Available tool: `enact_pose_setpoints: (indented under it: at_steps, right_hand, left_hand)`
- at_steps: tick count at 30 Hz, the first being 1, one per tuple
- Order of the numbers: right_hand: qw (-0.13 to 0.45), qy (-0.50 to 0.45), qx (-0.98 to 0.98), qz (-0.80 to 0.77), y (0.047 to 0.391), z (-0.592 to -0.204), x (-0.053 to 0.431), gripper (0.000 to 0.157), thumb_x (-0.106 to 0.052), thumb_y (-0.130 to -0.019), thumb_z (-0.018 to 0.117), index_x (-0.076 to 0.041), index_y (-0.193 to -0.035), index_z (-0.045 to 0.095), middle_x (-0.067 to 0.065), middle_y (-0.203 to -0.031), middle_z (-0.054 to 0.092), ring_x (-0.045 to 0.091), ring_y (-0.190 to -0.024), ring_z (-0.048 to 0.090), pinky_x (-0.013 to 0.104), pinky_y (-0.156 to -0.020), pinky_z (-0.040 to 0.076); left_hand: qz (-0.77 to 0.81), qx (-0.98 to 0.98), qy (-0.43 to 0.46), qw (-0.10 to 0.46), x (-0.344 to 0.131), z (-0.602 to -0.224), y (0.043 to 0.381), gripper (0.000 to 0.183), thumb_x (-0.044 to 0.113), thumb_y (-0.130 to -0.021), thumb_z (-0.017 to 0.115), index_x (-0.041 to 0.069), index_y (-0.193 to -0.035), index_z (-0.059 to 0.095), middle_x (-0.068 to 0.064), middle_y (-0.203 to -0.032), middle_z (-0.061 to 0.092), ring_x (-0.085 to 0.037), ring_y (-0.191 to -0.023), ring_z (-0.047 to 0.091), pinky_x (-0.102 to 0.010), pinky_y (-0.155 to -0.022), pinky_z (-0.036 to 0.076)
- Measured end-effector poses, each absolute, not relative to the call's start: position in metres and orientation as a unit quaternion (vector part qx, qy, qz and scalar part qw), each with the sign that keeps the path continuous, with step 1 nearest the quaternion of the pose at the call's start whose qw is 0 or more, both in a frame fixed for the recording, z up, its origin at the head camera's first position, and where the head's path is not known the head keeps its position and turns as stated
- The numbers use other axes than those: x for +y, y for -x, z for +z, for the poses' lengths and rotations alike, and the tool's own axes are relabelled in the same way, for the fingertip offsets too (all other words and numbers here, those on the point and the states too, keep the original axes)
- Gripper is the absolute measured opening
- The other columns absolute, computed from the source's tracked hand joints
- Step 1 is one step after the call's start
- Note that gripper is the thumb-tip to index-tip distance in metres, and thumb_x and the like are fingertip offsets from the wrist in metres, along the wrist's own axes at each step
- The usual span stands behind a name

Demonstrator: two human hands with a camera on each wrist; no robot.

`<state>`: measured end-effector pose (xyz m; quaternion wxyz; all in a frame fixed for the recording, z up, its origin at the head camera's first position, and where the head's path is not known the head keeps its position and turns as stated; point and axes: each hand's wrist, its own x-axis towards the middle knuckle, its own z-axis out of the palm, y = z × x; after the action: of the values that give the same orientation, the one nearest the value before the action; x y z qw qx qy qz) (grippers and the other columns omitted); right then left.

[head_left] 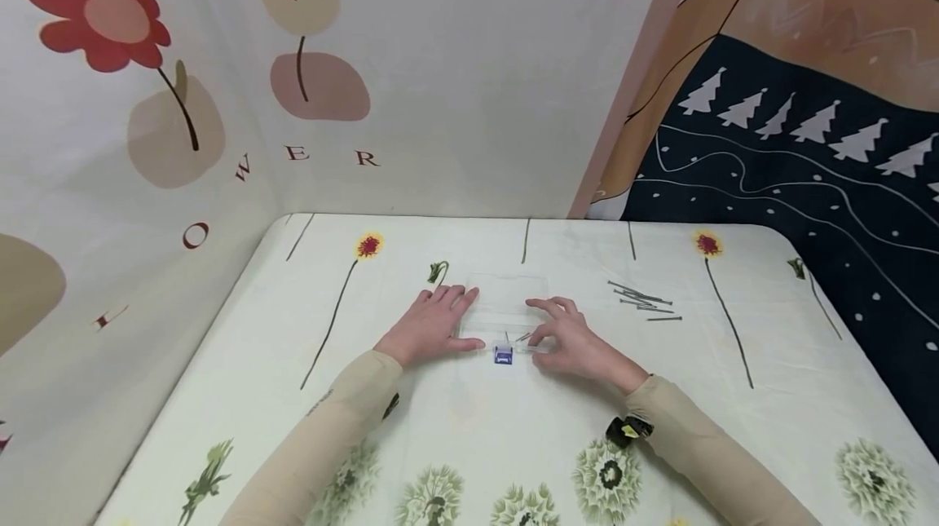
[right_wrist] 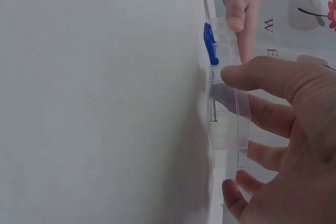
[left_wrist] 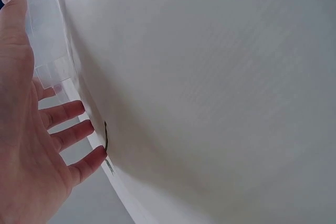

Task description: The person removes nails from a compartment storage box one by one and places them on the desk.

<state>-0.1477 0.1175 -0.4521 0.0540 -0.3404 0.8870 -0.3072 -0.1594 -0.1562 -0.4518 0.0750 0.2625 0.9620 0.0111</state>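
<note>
A clear plastic box [head_left: 502,316] with a blue latch [head_left: 503,355] on its near side lies between the two hands. Through its front part show a few thin nails [head_left: 523,337]. My left hand [head_left: 433,326] rests along the box's left side, fingers fairly straight, the thumb at the near corner. At the right near corner, my right hand [head_left: 568,338] pinches the box's edge between thumb and index finger; the right wrist view shows that index fingertip through the clear plastic. A nail [right_wrist: 213,106] stands out beside it there. The lid's position is hard to make out.
Several loose nails [head_left: 641,298] lie on the table to the right of the box, one apart from the others. A white cloth with printed flowers covers the table [head_left: 440,404]. Printed fabric walls [head_left: 469,102] stand behind it and on the left.
</note>
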Motion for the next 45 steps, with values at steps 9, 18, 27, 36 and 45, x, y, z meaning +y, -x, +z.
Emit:
enact_pose_setpoints:
  at_steps: [9, 18, 27, 36, 45]
  right_hand:
    - [0.059, 0.332, 0.899, -0.279, 0.146, -0.456, 0.110, 0.015, -0.010, -0.070, 0.077, -0.014, -0.080, 0.065, 0.021, -0.144, 0.036, 0.048, -0.128, 0.023, 0.068, -0.088, 0.030]
    - [0.055, 0.335, 0.902, -0.268, 0.142, -0.456, 0.108, 0.014, -0.008, -0.077, 0.071, -0.013, -0.081, 0.059, 0.022, -0.146, 0.033, 0.046, -0.129, 0.022, 0.065, -0.089, 0.031]
    - [0.057, 0.333, 0.888, -0.313, 0.142, -0.456, 0.113, 0.011, -0.008, -0.081, 0.069, -0.013, -0.085, 0.060, 0.023, -0.146, 0.035, 0.047, -0.131, 0.022, 0.067, -0.096, 0.027]
    - [0.043, 0.339, 0.900, -0.272, 0.140, -0.448, 0.118, 0.023, -0.003, -0.079, 0.070, -0.002, -0.102, 0.071, 0.023, -0.145, 0.038, 0.042, -0.131, 0.034, 0.054, -0.103, 0.034]
    - [0.040, 0.348, 0.902, -0.251, 0.139, -0.447, 0.118, 0.028, -0.007, -0.078, 0.072, -0.001, -0.105, 0.071, 0.022, -0.146, 0.038, 0.041, -0.132, 0.035, 0.052, -0.103, 0.034]
  left_hand:
    - [0.011, 0.962, -0.265, 0.072, -0.158, -0.452, 0.161, 0.095, 0.076, -0.086, 0.041, 0.012, -0.154, 0.025, -0.012, -0.148, 0.037, -0.028, -0.135, 0.032, -0.050, -0.108, 0.025]
    - [0.012, 0.961, -0.267, 0.070, -0.159, -0.453, 0.161, 0.094, 0.076, -0.086, 0.041, 0.012, -0.154, 0.026, -0.011, -0.147, 0.038, -0.028, -0.134, 0.033, -0.050, -0.107, 0.026]
    - [0.011, 0.961, -0.265, 0.072, -0.157, -0.452, 0.160, 0.094, 0.075, -0.086, 0.041, 0.011, -0.154, 0.026, -0.012, -0.147, 0.037, -0.029, -0.134, 0.034, -0.050, -0.106, 0.027]
    - [0.005, 0.962, -0.263, 0.073, -0.156, -0.452, 0.161, 0.095, 0.077, -0.086, 0.040, 0.012, -0.154, 0.025, -0.012, -0.148, 0.036, -0.029, -0.135, 0.033, -0.051, -0.107, 0.027]
    - [0.002, 0.962, -0.261, 0.076, -0.155, -0.452, 0.161, 0.095, 0.076, -0.086, 0.041, 0.012, -0.154, 0.025, -0.012, -0.148, 0.036, -0.029, -0.135, 0.033, -0.050, -0.107, 0.026]
